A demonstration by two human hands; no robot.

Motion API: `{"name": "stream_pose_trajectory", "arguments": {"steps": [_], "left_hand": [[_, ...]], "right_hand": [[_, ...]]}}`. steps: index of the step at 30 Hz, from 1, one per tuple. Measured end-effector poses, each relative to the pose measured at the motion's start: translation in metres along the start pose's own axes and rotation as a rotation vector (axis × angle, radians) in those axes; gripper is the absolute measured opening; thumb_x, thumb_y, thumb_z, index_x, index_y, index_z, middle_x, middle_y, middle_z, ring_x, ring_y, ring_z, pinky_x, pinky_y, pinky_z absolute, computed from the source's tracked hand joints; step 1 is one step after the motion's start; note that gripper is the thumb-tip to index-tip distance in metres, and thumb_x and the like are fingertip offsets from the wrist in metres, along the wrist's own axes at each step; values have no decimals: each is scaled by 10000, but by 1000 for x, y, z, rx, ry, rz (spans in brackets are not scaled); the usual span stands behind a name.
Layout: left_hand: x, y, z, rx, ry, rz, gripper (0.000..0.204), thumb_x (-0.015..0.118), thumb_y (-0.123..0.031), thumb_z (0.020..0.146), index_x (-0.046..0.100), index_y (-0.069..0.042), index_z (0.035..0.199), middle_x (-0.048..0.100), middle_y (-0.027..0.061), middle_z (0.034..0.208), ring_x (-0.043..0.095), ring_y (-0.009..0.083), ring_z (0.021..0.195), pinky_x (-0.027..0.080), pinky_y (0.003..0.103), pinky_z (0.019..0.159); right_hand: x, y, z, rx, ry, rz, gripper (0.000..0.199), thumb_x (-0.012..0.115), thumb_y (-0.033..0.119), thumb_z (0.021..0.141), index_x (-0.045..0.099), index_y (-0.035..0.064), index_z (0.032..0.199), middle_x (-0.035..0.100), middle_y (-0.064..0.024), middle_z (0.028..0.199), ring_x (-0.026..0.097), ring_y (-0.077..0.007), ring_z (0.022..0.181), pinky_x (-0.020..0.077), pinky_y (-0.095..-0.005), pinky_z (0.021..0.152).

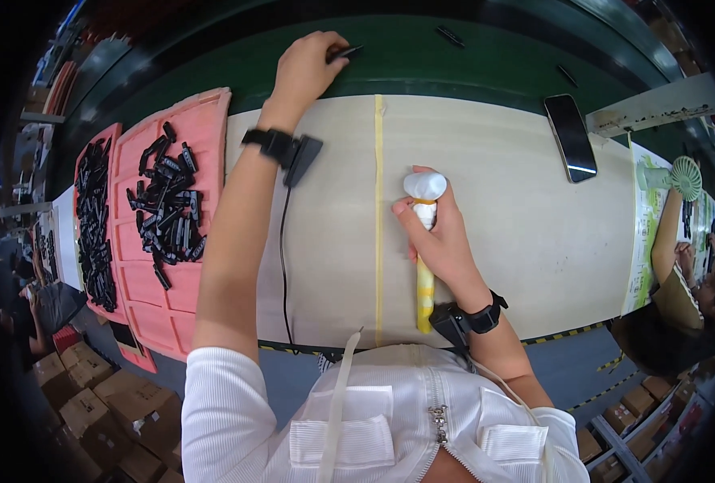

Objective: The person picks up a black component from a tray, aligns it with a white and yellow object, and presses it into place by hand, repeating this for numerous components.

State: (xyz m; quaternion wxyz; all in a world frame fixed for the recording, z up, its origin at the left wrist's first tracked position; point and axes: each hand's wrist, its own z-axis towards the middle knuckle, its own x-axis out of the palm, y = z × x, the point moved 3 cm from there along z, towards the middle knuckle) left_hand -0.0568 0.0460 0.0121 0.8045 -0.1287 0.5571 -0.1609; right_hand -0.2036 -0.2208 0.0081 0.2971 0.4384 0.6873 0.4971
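Observation:
My left hand [307,71] reaches to the far side, over a dark green belt, with its fingers closed on a small black stick-like piece [344,54]. Held upright in front of me is a mallet-like tool [425,294] with a rounded white head and a yellow-wrapped handle; my right hand [444,237] grips it just below the head. Two more small black pieces, one near the middle [450,35] and one farther right [567,75], lie on the green belt [406,68]. Both wrists carry black strapped devices.
Pink trays [136,274] at the left hold heaps of black pieces [168,205]. A phone [571,138] lies at the table's far right, near a metal bar [655,105] and a small green fan [684,179]. A cable [283,266] crosses the beige tabletop [526,241]. Another person sits at right.

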Motion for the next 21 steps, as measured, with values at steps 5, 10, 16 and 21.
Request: {"name": "stream_pose_trajectory", "arguments": {"steps": [5,10,16,21], "left_hand": [[-11,-57,-103,-247,17,-525,287,809,-60,798,733,1,1068,715,87,961,675,148,848,553,268,769],[-13,-103,-161,-300,-23,-636,295,789,-12,778,731,12,1066,686,97,1081,684,166,866,565,288,782],[-2,-110,-183,-309,-64,-623,264,763,-4,777,729,13,1038,669,118,1115,692,211,867,574,317,792],[-2,-111,-184,-292,-37,-626,231,756,-12,776,727,2,1005,648,135,1134,701,265,903,576,339,798]], "right_hand": [[-1,-1,1,-13,10,36,450,540,173,1038,378,69,1446,631,-61,949,516,-85,515,444,-242,459],[4,5,-3,-20,19,-7,422,464,192,1066,365,65,1456,625,-74,951,516,-89,516,442,-240,459],[8,10,-6,-61,11,-112,432,449,198,1073,351,58,1469,619,-87,969,522,-94,527,441,-226,465],[9,23,-12,-196,-34,-174,514,527,228,1044,311,59,1479,644,-90,934,579,-143,556,489,-286,508]]}}
